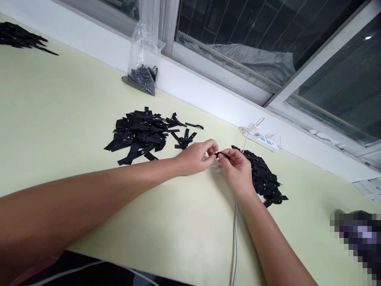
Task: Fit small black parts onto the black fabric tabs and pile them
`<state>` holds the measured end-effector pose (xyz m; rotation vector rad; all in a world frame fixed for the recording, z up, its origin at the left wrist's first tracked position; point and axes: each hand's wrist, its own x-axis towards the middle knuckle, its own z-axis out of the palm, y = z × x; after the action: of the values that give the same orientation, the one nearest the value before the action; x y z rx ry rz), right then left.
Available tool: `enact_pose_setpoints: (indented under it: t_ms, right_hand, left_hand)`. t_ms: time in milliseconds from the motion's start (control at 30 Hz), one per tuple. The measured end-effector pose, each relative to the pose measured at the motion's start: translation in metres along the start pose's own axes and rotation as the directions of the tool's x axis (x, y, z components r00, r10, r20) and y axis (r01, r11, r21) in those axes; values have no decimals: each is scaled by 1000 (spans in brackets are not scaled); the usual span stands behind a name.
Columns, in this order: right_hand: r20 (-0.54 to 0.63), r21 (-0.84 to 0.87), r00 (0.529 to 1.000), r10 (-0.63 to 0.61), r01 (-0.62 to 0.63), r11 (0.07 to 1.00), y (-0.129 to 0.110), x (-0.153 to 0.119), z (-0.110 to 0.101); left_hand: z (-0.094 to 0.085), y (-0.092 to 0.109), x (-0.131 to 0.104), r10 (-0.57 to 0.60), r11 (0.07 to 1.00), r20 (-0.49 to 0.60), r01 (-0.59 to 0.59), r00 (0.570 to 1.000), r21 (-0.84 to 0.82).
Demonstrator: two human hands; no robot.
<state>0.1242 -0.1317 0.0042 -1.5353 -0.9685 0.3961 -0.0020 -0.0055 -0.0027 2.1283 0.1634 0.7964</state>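
Carefully, a black strip (225, 155) was held between both hands above a pale worktop (184, 222). One end was pinched narrowly by the left hand (197, 157), the other by the right hand (236, 170); whether it was folded could not be told, as much of it was hidden by the fingers. To the left, a heap (143, 133) of such strips was spread, with stragglers (186, 138) just beside it, while a second pile (266, 176) was partly covered by the right hand. For clean handling, a light fingertip grip and a flat, untwisted strip seemed best advised, with the right wrist kept clear of the cable (236, 234) seen running beneath it.
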Motion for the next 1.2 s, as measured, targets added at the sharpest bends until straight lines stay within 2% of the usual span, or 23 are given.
enact_pose_setpoints:
  t_ms: [1200]
  right_hand:
    - [-2,-5,1000,28,-28,1000,-2,0,1]
  left_hand:
    - [-2,4,0,0,1000,21,0,1000,6]
